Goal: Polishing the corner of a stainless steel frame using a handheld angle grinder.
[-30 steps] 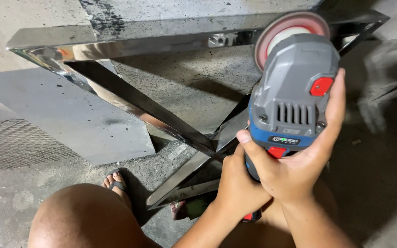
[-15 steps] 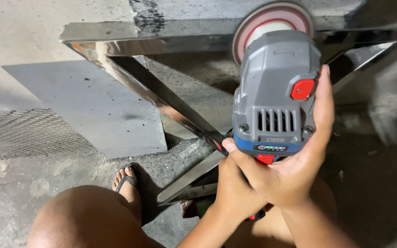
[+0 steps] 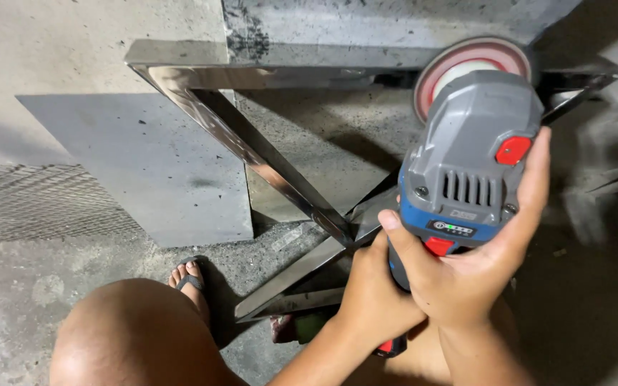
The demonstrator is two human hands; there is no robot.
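A grey and blue cordless angle grinder with a red switch and a red-rimmed polishing disc is held over a shiny X-shaped steel frame. My right hand wraps the grinder's body from the right side, thumb across its blue collar. My left hand grips the handle just below it. The disc sits at the frame's top bar, near its right end; whether it touches the bar is hidden.
A grey metal sheet lies flat on the concrete floor left of the frame. My bare knee and a foot in a sandal are at the bottom left. A mesh panel lies at the far left.
The view has swung left, so the frame and sheet slid rightward in the picture. The grinder stays in both hands, its disc still at the top bar.
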